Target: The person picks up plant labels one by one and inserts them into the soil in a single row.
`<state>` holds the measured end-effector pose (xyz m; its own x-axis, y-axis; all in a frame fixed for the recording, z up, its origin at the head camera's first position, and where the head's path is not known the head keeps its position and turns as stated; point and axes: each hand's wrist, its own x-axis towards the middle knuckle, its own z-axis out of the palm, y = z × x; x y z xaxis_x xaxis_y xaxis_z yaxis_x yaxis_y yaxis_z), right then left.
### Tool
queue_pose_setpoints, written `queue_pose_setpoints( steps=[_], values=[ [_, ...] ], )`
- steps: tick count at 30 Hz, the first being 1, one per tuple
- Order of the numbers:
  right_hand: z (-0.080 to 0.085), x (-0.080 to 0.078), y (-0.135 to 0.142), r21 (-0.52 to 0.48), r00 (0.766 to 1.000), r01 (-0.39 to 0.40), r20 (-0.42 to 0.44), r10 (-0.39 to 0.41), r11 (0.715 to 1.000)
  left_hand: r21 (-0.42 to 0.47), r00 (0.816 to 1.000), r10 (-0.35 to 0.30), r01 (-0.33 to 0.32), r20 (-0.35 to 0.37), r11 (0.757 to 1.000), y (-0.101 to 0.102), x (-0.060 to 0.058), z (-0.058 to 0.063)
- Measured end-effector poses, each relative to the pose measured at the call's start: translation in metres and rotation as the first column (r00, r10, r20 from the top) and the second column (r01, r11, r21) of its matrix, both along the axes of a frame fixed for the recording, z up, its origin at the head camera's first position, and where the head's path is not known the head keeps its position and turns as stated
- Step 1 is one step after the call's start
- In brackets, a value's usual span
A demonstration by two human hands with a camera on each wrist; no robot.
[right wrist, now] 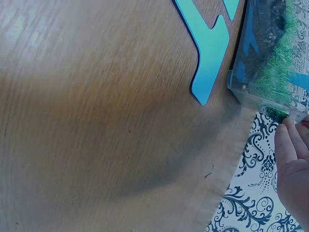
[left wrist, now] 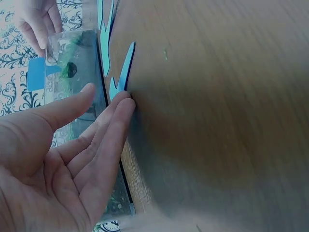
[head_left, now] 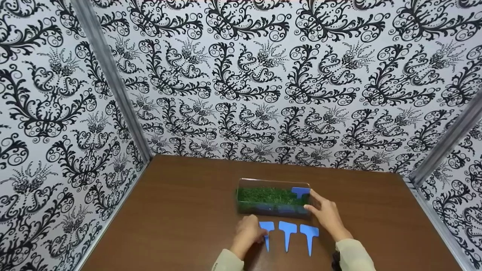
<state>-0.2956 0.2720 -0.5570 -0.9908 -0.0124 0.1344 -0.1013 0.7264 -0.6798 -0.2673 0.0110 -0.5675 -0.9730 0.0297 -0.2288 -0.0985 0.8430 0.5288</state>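
Note:
In the head view, a clear rectangular box (head_left: 273, 214) holds green artificial grass (head_left: 267, 195), with a blue T-shaped plant label (head_left: 301, 191) upright at its right end. My right hand (head_left: 327, 214) holds that end, its thumb at the front and fingers at the corner. In the right wrist view its fingers (right wrist: 286, 142) look fairly straight. My left hand (head_left: 247, 230) is at the leftmost loose label (head_left: 267, 226). The left wrist view has its fingertips (left wrist: 126, 102) touching that label's wide end, the thumb (left wrist: 77, 104) held apart.
Two more blue labels, a middle one (head_left: 287, 227) and a right one (head_left: 309, 230), lie flat in front of the box, stems toward me. A brown wooden table (head_left: 180, 210) bears everything. Black-and-white patterned panels (head_left: 241, 82) stand behind and beside it.

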Motion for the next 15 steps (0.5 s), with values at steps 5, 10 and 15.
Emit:
queue_pose_setpoints(
  steps=[5, 10, 15],
  values=[
    [-0.002, -0.001, 0.001, 0.008, 1.0, -0.002, -0.003, 0.002, 1.0, -0.069, 1.0, 0.0, -0.001, -0.019, 0.998, 0.005, -0.001, -0.004],
    [-0.003, -0.003, 0.002, 0.003, 1.0, -0.004, -0.012, 0.004, 1.0, -0.162, 1.0, 0.02, -0.022, -0.017, 0.987, 0.012, -0.003, -0.004],
    [-0.003, -0.002, 0.001, 0.007, 1.0, -0.004, -0.016, 0.004, 1.0, -0.253, 1.0, 0.011, -0.014, -0.013, 0.967, 0.019, -0.006, -0.005]
  ],
)
